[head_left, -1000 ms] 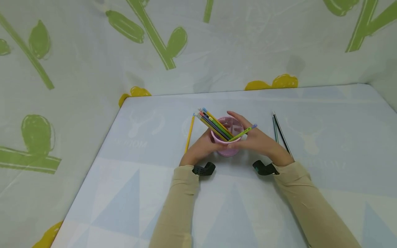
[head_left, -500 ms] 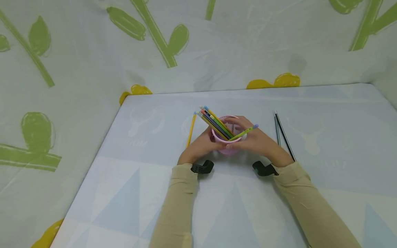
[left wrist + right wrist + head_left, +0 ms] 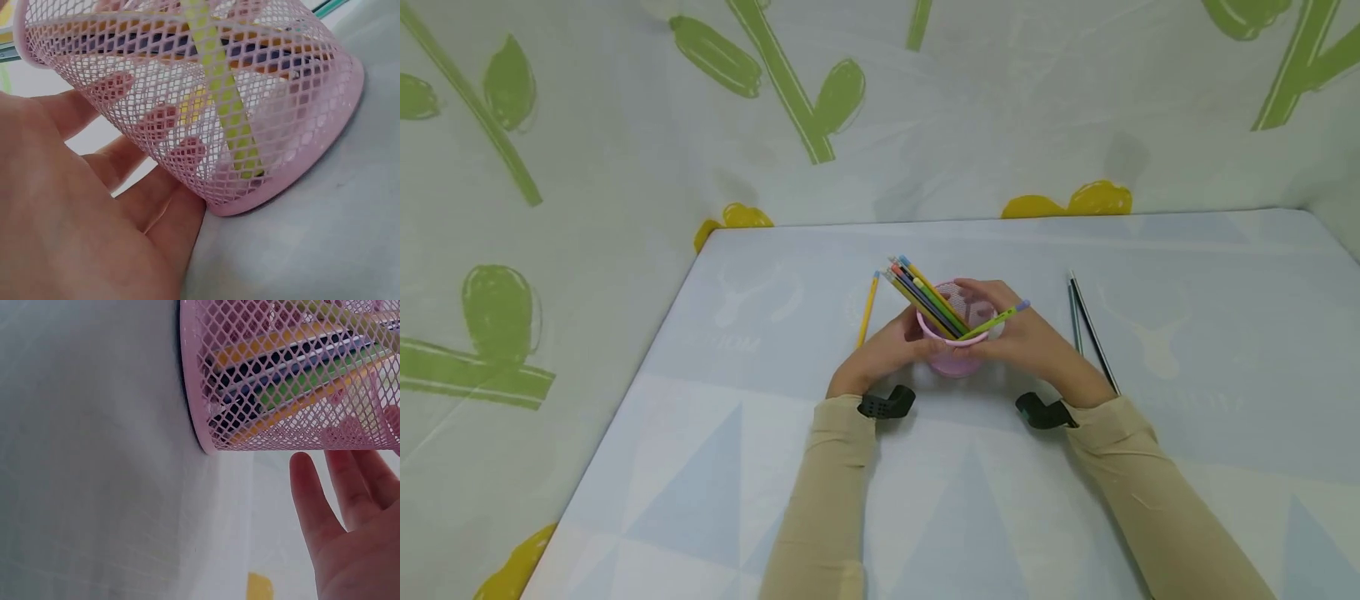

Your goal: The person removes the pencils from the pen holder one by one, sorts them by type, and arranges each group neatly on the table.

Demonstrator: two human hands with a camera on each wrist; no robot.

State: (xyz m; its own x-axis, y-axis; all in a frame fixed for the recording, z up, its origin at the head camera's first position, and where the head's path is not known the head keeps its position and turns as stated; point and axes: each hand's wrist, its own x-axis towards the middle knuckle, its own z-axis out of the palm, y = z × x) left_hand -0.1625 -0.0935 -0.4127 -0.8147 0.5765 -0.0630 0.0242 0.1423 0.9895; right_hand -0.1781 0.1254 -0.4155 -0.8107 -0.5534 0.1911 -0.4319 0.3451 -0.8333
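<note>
A pink mesh pencil cup (image 3: 955, 367) stands upright on the table, gripped from both sides. My left hand (image 3: 880, 354) curves round its left side, the thumb in front near the rim; in the left wrist view the fingers lie against the mesh. From the right, my right hand (image 3: 1037, 340) holds the cup with its thumb in front and fingers round the back. Several coloured pencils (image 3: 928, 302) lean to the left inside the cup. One lime-green pencil (image 3: 1000, 319) leans to the right over the rim. Some fingertips are hidden behind the mesh cup (image 3: 197, 394).
A yellow pencil (image 3: 868, 310) lies on the table (image 3: 760, 325) beyond my left hand. Right of my right hand lie a teal pencil (image 3: 1075, 321) and a black one (image 3: 1093, 333), partly behind the wrist. A leaf-patterned sheet (image 3: 970, 125) rises behind the table's far edge.
The fingers of my right hand, earlier stretched out beyond the cup, have closed in on its far side. My left hand keeps its hold; the pencils have stayed in place.
</note>
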